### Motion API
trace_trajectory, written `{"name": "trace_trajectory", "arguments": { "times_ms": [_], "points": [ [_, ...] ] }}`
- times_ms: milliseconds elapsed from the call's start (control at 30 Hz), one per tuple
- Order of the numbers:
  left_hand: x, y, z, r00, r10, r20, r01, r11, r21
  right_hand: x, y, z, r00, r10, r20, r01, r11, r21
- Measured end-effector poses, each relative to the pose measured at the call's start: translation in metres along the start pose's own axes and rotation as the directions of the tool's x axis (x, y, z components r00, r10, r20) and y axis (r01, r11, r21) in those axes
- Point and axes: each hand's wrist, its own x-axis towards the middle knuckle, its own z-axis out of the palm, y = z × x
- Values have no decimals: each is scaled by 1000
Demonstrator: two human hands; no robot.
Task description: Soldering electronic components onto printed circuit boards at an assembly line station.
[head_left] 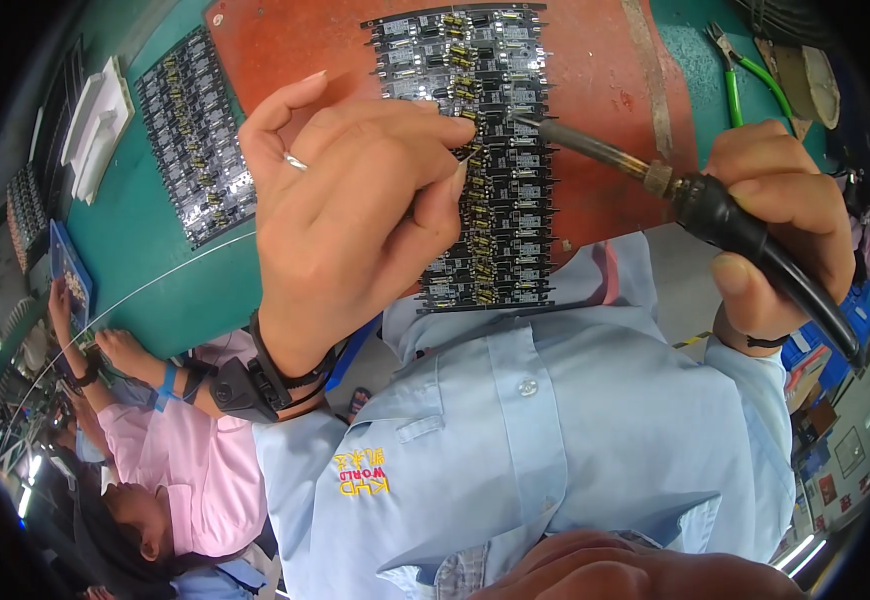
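A long black panel of small circuit boards (515, 215), with yellow-banded parts down its middle, lies on a red-brown mat (605, 90). My left hand (340, 195) is over the panel's left side, thumb and forefinger pinched on a thin solder wire (175, 268). The wire trails from the hand toward the lower left, and a short end shows at the fingertips. My right hand (785, 215) grips the black handle of a soldering iron (720, 215). The iron's metal tip points left and reaches the panel's upper right part; whether it touches is too small to tell.
On the green table (130, 275) lies a second board panel (190, 135), left of my left hand. Beyond it is a white tray (100, 130). Green-handled cutters (733, 85) lie at the upper right. A co-worker in a pink shirt (205, 455) sits left, near a blue tray (72, 275).
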Motion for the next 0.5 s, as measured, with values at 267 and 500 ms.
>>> {"name": "trace_trajectory", "arguments": {
  "times_ms": [267,500],
  "points": [
    [2,-3,-1,999,31,-15,-30,999,19,3,5,1,1000,25,18,-25,1000,0],
    [10,-5,-3,997,18,-69,-7,987,159,7,7,2,997,46,54,-46,999,2]
  ]
}}
